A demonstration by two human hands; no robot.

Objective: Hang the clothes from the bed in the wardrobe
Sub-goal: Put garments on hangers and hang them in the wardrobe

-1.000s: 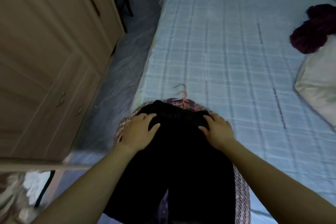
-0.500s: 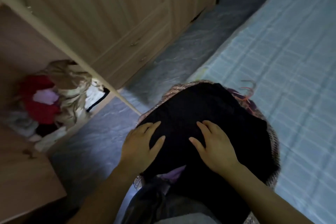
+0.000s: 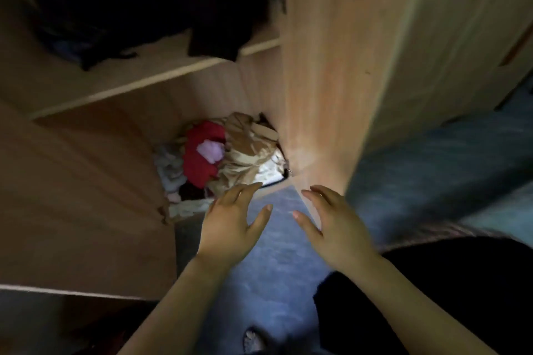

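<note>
Wardrobe (image 3: 86, 210) wood fills the left half of the frame, its opening facing the person. At upper left a shelf (image 3: 129, 86) carries dark clothes (image 3: 213, 23), one of them drooping over the front edge. Below it, in the bottom compartment, lies a heap (image 3: 219, 153) of red, pink and beige cloth. No rail or hanger shows in this view.

Just below that heap in the picture, the left hand (image 3: 230, 228) is held out flat, fingers spread and slack, grasping nothing. Whether its fingertips touch the wardrobe's bottom edge cannot be told. Bluish floor (image 3: 274, 268) shows between the two hands. The right hand (image 3: 340, 230) mirrors the left, loose and empty, with its fingertips near the foot of the door (image 3: 331, 66), which rises through the middle of the frame.

At lower right lies the black garment (image 3: 476, 282), a wide dark mass partly covered by the right forearm and cut off by the frame edge, so its long axis cannot be read. It sits behind both hands, away from the wardrobe. The right hand is plainly the nearer one.

Judging by this, the coming move turns on that split: the garment is low and right, the wardrobe up and left. Neither hand has hold of the garment yet.
</note>
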